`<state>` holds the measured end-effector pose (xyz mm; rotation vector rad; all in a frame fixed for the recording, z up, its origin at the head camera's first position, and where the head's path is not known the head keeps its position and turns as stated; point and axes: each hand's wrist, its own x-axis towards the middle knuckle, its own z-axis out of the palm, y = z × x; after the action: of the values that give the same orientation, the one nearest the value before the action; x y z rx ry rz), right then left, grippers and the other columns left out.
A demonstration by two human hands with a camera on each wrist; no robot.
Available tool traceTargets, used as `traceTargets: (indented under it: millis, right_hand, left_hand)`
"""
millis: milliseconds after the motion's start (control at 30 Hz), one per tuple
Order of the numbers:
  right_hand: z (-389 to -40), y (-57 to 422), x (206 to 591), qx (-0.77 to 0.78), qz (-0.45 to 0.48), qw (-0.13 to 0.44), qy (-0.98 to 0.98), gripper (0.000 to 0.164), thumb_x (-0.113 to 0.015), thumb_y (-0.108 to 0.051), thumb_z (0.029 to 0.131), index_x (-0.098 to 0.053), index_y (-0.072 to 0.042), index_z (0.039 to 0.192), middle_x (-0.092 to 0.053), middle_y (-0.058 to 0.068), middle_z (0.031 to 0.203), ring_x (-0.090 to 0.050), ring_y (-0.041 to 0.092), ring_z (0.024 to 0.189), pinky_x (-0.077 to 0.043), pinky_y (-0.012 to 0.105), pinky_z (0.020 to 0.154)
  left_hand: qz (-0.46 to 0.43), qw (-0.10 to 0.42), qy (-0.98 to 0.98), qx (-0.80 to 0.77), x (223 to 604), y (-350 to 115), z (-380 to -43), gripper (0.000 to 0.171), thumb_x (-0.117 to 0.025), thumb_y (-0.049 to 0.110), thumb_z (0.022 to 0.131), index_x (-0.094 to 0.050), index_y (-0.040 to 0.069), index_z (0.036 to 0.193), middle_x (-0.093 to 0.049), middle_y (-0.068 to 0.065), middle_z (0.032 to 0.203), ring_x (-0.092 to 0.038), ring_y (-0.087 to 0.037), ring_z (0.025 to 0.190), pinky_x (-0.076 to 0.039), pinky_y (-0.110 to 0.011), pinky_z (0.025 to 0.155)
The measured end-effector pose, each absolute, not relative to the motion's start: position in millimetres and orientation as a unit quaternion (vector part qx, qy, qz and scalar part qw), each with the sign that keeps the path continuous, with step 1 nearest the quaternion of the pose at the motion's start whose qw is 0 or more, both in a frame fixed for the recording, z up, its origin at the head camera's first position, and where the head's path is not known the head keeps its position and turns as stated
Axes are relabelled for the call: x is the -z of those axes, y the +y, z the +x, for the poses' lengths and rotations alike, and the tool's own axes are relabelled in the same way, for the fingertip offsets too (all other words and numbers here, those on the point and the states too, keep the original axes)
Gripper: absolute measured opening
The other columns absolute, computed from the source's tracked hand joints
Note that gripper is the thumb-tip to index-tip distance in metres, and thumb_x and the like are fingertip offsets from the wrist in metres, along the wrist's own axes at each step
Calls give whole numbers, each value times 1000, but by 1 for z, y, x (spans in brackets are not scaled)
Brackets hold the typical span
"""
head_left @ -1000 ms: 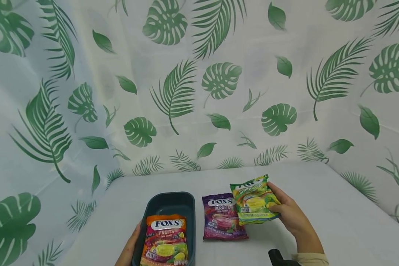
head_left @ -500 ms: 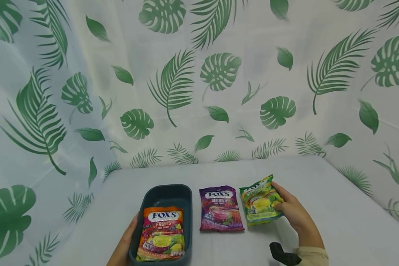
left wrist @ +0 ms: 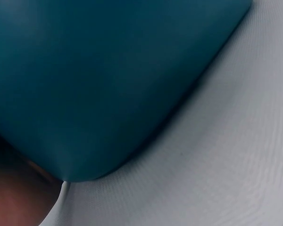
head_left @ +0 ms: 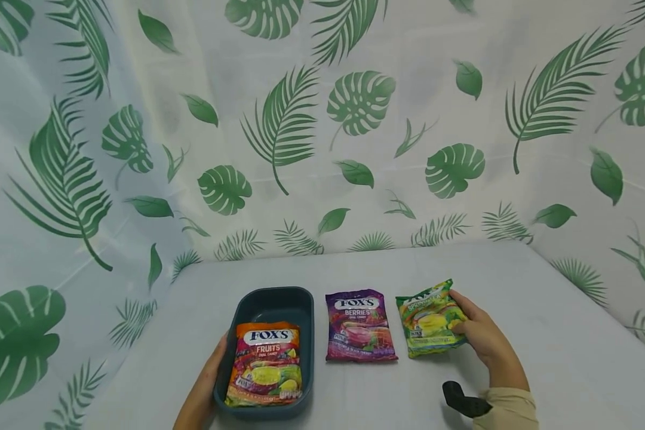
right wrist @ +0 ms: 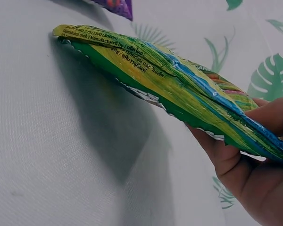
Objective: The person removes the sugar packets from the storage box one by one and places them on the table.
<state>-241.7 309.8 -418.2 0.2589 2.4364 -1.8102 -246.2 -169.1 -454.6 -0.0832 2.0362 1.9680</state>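
Note:
My right hand (head_left: 481, 331) pinches the right edge of a green and yellow bag of Fox's Spring Tea candy (head_left: 431, 319). In the right wrist view the bag (right wrist: 165, 89) is tilted, casting a shadow on the table, with the thumb on one face and fingers beneath. My left hand (head_left: 205, 382) lies along the left outer wall of a dark teal box (head_left: 307, 358), fingers against its side. An orange bag of Fox's Fruits candy (head_left: 266, 367) lies inside the box. Between box and right hand lies a purple bag of Fox's Berries candy (head_left: 360, 327). The left wrist view is mostly filled by the box wall (left wrist: 94, 84).
A white cloth-covered table (head_left: 365, 394) spreads under everything. Behind and at both sides hang white sheets (head_left: 398, 95) printed with green leaves. A black curved piece (head_left: 464, 401) sticks out at the right wrist, beside a beige sleeve (head_left: 505, 409).
The right hand has moved the green bag rightward, off its overlap with the purple one, leaving a gap between them. The left hand stays at the box. The head view has tilted down slightly.

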Motion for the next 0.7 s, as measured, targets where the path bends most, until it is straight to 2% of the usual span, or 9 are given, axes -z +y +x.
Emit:
traceTargets:
  millis: [367,700]
  right_hand:
    - [-241,318,427,568,105,71,813,81,-39,7,85,2,-11,152,5,26,157,-16,47,138,-22,60,110]
    - [-246,327,432,526,108,87,839,83,-42,3,84,7,-10,151,11,30,154,-3,53,139,-14,66,109]
  left_hand:
    - [-56,126,728,-671,457,-166,-244,91,-22,73,90,0,10,153,-1,-22,159,0,-44,145,1,-65,111]
    - [-50,96,737,-667,461,-164,-246,79,-22,62,97,-5,9,153,-3,-20,159,1,-43,146,1,-65,112]
